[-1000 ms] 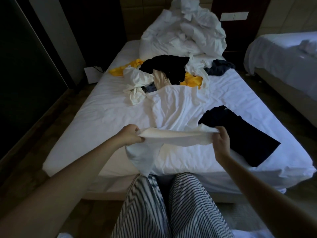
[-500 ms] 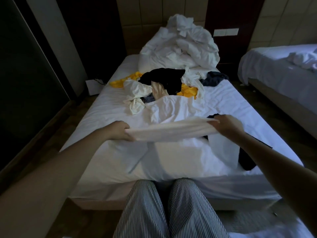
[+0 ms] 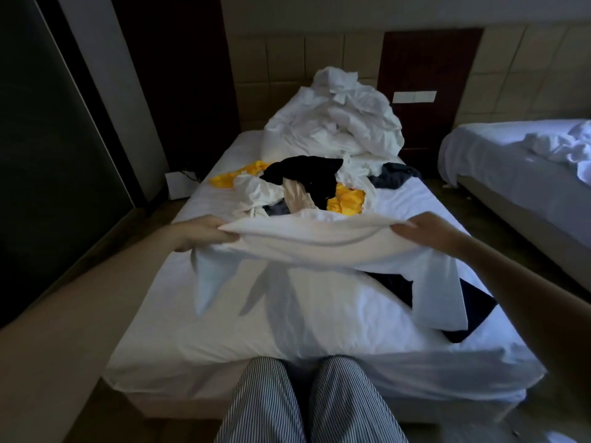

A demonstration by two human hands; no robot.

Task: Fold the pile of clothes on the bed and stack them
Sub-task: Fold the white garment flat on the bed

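A white shirt (image 3: pixel 313 241) is stretched between my hands above the bed (image 3: pixel 224 330). My left hand (image 3: pixel 201 231) grips its left edge and my right hand (image 3: pixel 425 231) grips its right edge. Both sleeves hang down, the right one over a dark folded garment (image 3: pixel 473 308) lying at the bed's near right. Behind the shirt sits the pile of unfolded clothes (image 3: pixel 307 183): black, yellow, white, beige and dark blue pieces.
A heap of white bedding (image 3: pixel 342 123) fills the head of the bed. A second bed (image 3: pixel 518 174) with rumpled white linen stands at the right, with a floor gap between. A dark wall panel runs along the left. My striped trouser legs (image 3: pixel 307 404) stand against the bed's foot.
Both hands have carried the white shirt up and away from me toward the pile, spreading it wider. Its sleeves now dangle, and the right one covers part of the dark garment.
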